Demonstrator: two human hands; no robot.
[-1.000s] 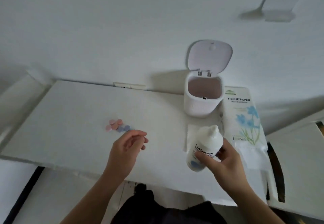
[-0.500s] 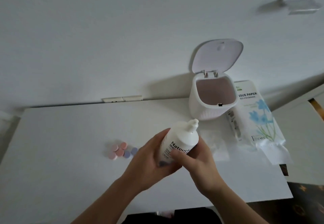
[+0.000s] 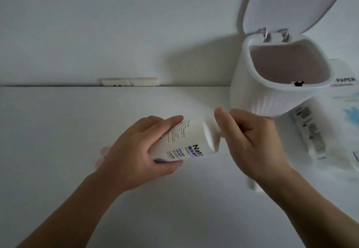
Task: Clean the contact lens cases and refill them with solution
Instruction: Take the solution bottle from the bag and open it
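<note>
While the left hand (image 3: 136, 156) wraps thumb and fingers round the body of the white plastic solution bottle (image 3: 186, 140) and holds it tilted, neck toward the right, above the white table (image 3: 58, 131), the right hand (image 3: 250, 140) curls its fingers over the neck end, hiding the cap entirely; this two-handed hold looks meant to steady the body while the top is twisted or pulled open, though whether the cap is on or off cannot be told. Pale pink rounds peeking out from behind the left hand, likely the small pink contact lens cases (image 3: 103, 152), lie on the table just beyond the knuckles, blurred and mostly hidden. Close behind the right hand stands a white ribbed desktop bin (image 3: 252, 96) with its lid (image 3: 291, 1) flipped up, and a white printed pack of tissue paper (image 3: 340, 100) lies just beside it, so room on that side is tight. Leftward the tabletop offers open room as far as the wall edge, where a white socket strip (image 3: 129, 82) sits.
</note>
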